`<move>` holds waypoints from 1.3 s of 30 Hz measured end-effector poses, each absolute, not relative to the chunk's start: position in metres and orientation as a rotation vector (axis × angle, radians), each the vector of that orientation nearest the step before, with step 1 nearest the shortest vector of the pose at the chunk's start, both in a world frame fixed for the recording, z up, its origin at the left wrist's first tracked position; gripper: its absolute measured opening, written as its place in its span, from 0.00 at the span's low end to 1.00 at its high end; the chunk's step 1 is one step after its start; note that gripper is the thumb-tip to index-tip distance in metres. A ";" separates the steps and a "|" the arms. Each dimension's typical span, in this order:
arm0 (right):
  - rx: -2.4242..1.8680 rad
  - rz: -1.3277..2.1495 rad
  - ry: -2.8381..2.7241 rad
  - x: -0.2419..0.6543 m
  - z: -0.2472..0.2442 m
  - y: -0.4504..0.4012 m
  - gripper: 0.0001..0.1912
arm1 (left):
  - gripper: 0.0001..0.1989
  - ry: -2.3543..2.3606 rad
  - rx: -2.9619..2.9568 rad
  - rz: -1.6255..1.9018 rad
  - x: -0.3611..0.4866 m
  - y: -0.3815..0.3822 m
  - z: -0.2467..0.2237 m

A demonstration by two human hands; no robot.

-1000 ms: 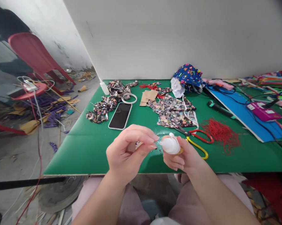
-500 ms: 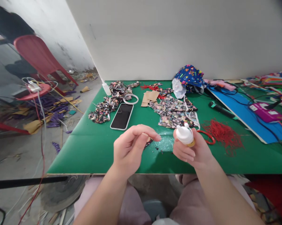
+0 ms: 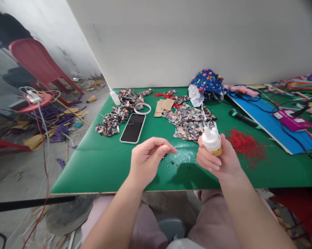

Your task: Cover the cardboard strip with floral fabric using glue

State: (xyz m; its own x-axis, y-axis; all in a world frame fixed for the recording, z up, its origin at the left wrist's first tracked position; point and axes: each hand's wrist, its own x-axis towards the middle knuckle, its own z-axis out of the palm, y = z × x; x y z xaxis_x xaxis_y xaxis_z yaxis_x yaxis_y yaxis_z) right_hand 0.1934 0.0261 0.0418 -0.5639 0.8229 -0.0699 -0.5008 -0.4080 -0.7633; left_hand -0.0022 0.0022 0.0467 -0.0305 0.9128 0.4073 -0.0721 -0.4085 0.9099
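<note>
My right hand (image 3: pixel 218 160) is wrapped round a small white bottle (image 3: pixel 211 140) with a narrow nozzle cap and a yellow label, apparently a glue bottle, held above the table. My left hand (image 3: pixel 149 157) is closed in a pinch, thumb against the fingers. A dark patterned scrap (image 3: pixel 164 156) shows just under its fingertips; whether the fingers grip it I cannot tell. Shiny clear smears (image 3: pixel 187 154) and dark crumbs lie on the green table (image 3: pixel 93 169) between the hands. Beyond them are flat floral fabric pieces (image 3: pixel 188 126).
A phone (image 3: pixel 133 128), a white ring (image 3: pixel 142 108), gathered floral fabric (image 3: pixel 110 121) and a nozzle bottle (image 3: pixel 115 98) lie left. Cardboard pieces (image 3: pixel 163 106) sit mid-table. To the right are red rubber bands (image 3: pixel 248 148), a box cutter (image 3: pixel 244 118), a blue board (image 3: pixel 265 121) and cables.
My right hand has shifted slightly right with the white bottle, now covering the red ring-shaped handle seen beside it before. My left hand stays pinched, slightly farther right. The view has moved a little.
</note>
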 end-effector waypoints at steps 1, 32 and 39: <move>-0.556 2.029 -0.900 0.195 0.042 0.027 0.22 | 0.07 0.985 1.467 1.480 -0.001 0.002 0.046; -0.759 1.730 -0.923 0.200 0.011 0.041 0.14 | 0.08 1.133 2.014 0.945 0.028 0.010 0.015; -1.261 1.041 -1.632 0.189 -0.013 0.050 0.17 | 0.16 0.947 2.243 0.764 0.027 0.012 0.006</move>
